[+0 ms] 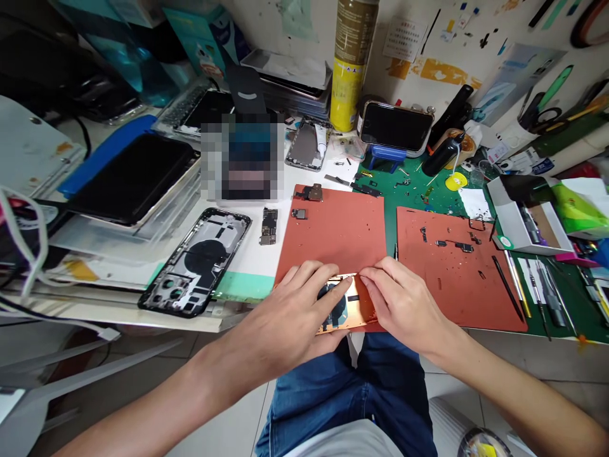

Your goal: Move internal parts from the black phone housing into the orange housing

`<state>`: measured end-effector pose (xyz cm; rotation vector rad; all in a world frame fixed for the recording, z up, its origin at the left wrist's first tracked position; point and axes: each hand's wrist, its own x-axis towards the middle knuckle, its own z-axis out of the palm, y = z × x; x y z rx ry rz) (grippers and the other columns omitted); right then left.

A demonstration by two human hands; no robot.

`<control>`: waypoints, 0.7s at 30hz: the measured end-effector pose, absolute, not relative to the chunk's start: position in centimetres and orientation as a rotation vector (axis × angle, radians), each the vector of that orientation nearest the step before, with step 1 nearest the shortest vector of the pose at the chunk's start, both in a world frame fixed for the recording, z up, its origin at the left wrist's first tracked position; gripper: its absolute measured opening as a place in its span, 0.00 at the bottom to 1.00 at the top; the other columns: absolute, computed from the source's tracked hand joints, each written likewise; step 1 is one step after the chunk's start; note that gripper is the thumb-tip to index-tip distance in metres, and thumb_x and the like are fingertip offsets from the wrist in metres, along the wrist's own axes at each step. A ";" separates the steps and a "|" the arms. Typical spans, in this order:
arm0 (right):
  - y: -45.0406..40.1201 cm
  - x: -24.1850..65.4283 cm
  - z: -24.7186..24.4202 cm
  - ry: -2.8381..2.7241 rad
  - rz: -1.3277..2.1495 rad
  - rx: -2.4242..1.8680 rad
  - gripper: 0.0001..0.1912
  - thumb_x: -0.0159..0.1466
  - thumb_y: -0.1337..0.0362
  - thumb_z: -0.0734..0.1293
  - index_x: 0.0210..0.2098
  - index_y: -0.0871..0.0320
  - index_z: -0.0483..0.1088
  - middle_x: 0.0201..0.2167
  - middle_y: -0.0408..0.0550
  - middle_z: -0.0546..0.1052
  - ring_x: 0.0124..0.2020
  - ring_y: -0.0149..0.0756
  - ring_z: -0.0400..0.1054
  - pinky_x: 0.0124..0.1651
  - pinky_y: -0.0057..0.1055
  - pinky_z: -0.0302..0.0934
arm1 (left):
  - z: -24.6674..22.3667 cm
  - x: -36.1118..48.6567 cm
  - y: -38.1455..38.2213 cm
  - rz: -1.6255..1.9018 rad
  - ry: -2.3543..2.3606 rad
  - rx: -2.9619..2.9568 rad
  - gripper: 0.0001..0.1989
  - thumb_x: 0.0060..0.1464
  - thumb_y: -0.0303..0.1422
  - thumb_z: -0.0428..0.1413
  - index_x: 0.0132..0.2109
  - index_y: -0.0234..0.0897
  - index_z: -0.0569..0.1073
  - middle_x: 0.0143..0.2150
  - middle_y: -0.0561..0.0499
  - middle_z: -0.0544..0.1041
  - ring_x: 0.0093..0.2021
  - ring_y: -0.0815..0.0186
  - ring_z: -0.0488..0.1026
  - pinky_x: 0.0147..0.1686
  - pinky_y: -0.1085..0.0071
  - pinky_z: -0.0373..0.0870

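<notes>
One phone housing [362, 306], its coppery inner face up, is in both hands at the near edge of the left red mat [333, 231], above the person's lap. Its long axis runs roughly left to right, with the round dark patch toward the left end; which end is the phone's top cannot be told.

The left hand [304, 308] is partly open, its fingers laid over the housing's left part and far edge and its thumb at the near edge, gripping it. The right hand [404, 301] is nearly closed, thumb and forefinger pinched at the far right corner; whether a small part sits between them cannot be told.

Two modules lie on the left red mat near its far left corner: a larger camera module [314, 192] and a smaller module [299, 214]. One logic board [269, 226] lies just left of that mat. Farther left, one black-rimmed housing [226, 228] lies with its long axis slanting away to the right, camera openings at the near end.

The right red mat [457, 273] bears several small parts and a thin black tool [507, 289]. Behind the mats stand one smartphone [396, 127] on a blue stand [386, 155], one spray can [347, 95] and one black bottle [440, 157].
</notes>
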<state>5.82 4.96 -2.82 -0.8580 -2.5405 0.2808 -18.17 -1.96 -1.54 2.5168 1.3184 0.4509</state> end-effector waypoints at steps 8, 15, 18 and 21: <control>5.3 5.8 -2.7 -2.535 0.308 -0.876 0.14 0.73 0.77 0.61 0.47 0.61 0.78 0.39 0.52 0.78 0.36 0.38 0.74 0.40 0.35 0.73 | -1.3 -18.1 -2.0 0.469 1.317 2.518 0.28 0.69 0.37 0.62 0.70 0.28 0.69 0.61 0.33 0.72 0.56 0.43 0.70 0.51 0.44 0.78; 5.5 5.5 -2.3 -2.574 0.260 -0.788 0.15 0.73 0.79 0.61 0.47 0.64 0.79 0.38 0.53 0.80 0.36 0.39 0.74 0.37 0.34 0.72 | -0.7 -18.2 -1.7 0.457 1.295 2.511 0.25 0.69 0.36 0.63 0.67 0.27 0.72 0.58 0.34 0.74 0.54 0.43 0.72 0.50 0.44 0.79; 6.1 5.6 -2.2 -2.565 0.277 -0.795 0.15 0.74 0.77 0.61 0.48 0.64 0.79 0.39 0.53 0.80 0.37 0.39 0.75 0.37 0.35 0.73 | -0.5 -18.3 -1.7 0.451 1.285 2.484 0.24 0.71 0.38 0.61 0.67 0.30 0.72 0.58 0.35 0.75 0.54 0.44 0.72 0.51 0.44 0.78; 6.3 6.0 -1.2 -2.510 0.327 -0.856 0.13 0.76 0.74 0.62 0.48 0.62 0.79 0.40 0.53 0.81 0.38 0.39 0.77 0.40 0.36 0.74 | -0.1 -18.6 -1.8 0.440 1.269 2.437 0.21 0.72 0.38 0.60 0.66 0.36 0.72 0.60 0.37 0.75 0.56 0.46 0.74 0.53 0.46 0.78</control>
